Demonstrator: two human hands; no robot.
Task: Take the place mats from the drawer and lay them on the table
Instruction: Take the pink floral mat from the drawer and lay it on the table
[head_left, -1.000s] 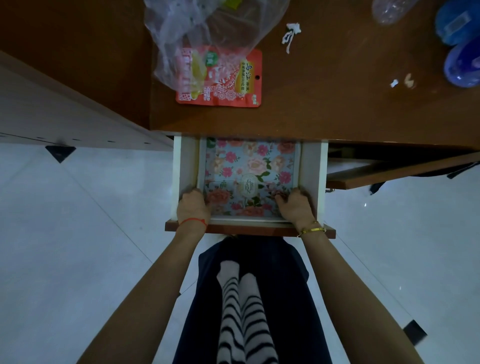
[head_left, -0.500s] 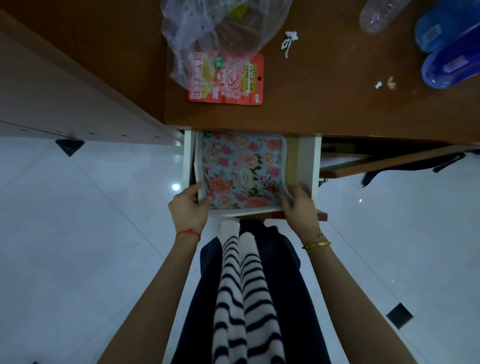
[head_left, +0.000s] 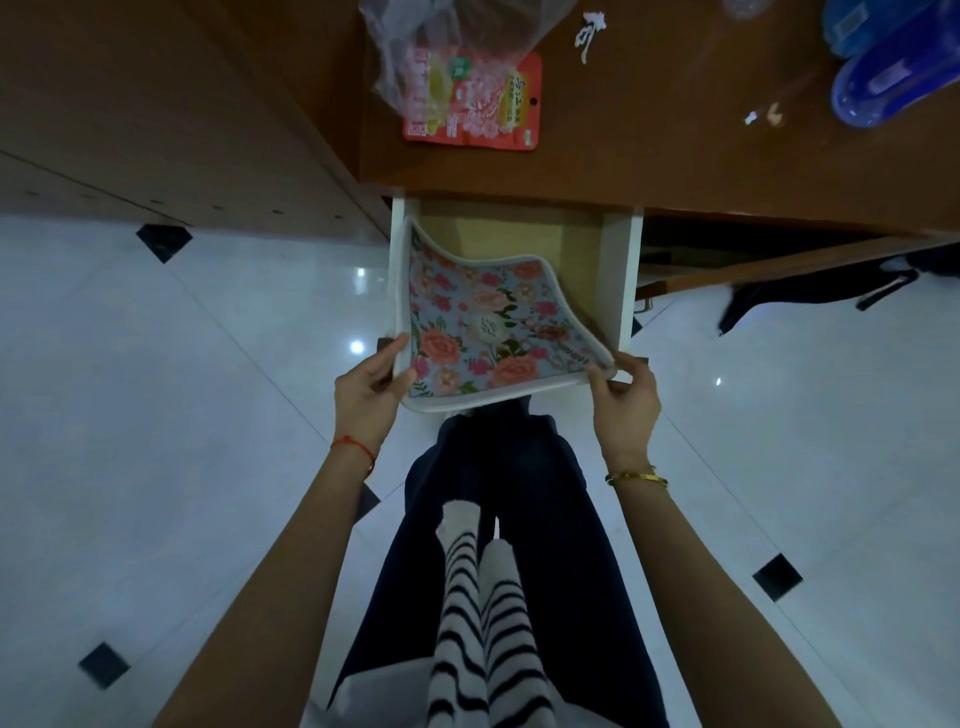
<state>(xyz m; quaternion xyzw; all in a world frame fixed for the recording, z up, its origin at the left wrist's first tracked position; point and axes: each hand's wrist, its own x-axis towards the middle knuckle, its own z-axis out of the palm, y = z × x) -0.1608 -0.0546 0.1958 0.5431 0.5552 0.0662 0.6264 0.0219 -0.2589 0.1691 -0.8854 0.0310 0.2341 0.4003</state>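
A person's left hand (head_left: 370, 397) and right hand (head_left: 626, 402) are pinching the near corners of a floral mat (head_left: 488, 332), fingers closed on its edge, above the open drawer (head_left: 615, 280).

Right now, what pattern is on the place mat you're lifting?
Pink and coral roses on pale blue, with a white edge, on the place mat; head view.
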